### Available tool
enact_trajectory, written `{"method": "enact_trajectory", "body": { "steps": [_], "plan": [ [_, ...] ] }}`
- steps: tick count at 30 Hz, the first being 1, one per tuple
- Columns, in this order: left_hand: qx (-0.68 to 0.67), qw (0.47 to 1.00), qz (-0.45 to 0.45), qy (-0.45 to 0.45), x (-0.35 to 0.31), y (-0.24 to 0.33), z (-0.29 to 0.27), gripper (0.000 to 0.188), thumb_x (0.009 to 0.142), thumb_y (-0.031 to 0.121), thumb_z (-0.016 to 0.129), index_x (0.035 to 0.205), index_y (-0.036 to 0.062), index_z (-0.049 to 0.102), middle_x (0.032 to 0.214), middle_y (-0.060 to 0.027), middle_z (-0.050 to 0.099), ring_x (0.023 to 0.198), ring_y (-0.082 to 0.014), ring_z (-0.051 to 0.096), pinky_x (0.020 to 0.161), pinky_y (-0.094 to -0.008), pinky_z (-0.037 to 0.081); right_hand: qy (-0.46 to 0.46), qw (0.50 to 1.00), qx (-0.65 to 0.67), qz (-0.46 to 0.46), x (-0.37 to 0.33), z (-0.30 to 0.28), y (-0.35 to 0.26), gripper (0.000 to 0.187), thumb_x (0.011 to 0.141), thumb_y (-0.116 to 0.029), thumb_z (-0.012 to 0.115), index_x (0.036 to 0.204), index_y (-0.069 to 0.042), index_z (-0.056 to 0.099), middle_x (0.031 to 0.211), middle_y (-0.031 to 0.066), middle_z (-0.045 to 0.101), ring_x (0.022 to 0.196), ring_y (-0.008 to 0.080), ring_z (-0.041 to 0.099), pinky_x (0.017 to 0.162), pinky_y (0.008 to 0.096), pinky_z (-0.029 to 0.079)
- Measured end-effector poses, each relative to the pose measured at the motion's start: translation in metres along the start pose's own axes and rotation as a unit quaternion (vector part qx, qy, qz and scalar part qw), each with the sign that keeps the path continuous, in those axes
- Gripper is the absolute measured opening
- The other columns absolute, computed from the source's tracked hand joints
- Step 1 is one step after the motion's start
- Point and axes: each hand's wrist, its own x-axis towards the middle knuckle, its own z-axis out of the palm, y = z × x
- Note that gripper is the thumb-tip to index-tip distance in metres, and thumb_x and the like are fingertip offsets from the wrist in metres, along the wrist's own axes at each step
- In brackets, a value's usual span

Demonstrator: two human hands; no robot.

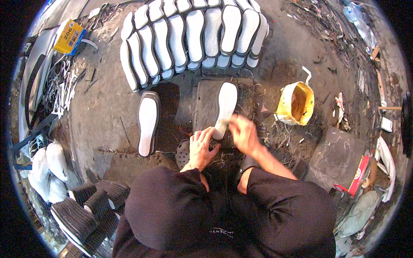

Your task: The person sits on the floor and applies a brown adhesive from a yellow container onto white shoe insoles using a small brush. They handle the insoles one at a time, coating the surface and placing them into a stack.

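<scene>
A white shoe insole (pixel 227 96) lies lengthwise on a dark flat board (pixel 205 101), right in front of the seated person. The left hand (pixel 200 148) is at its heel end, fingertips at the edge, the thumb parted from the fingers. Over there, the right hand (pixel 246 134) is a blur above the heel's other side, fingers curled; I can't tell whether they grip anything. To the left lies a white-topped, dark-edged sole (pixel 148 120); rows of similar soles (pixel 176 36) stand beyond, and a yellow container (pixel 284 103) sits to the right.
</scene>
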Motion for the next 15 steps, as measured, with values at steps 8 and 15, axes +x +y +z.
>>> {"method": "enact_trajectory", "body": {
  "steps": [8, 15],
  "plan": [
    [0.023, 0.999, 0.004, 0.033, -0.001, 0.0, 0.014, 0.067, 0.09, 0.03, 0.087, 0.15, 0.0101, 0.063, 0.148, -0.008, 0.068, 0.131, -0.0313, 0.061, 0.109, -0.0486, 0.047, -0.159, 0.898, -0.332, -0.241, 0.153, -0.005, 0.022, 0.028, 0.1, -0.023, 0.064, 0.124, -0.025, 0.078, 0.103, 0.0076, 0.076, 0.098, 0.0319, 0.074, 0.086, 0.0505, 0.057],
    [0.003, 0.999, -0.012, 0.031, -0.005, 0.003, 0.004, 0.065, 0.091, 0.028, 0.086, 0.148, 0.0082, 0.063, 0.144, -0.0084, 0.067, 0.13, -0.0328, 0.06, 0.11, -0.0493, 0.045, -0.053, 0.954, -0.258, -0.145, 0.154, -0.029, 0.024, 0.028, 0.097, -0.019, 0.061, 0.117, -0.023, 0.081, 0.096, 0.0057, 0.078, 0.093, 0.0303, 0.073, 0.088, 0.0462, 0.049]
  ]
}}
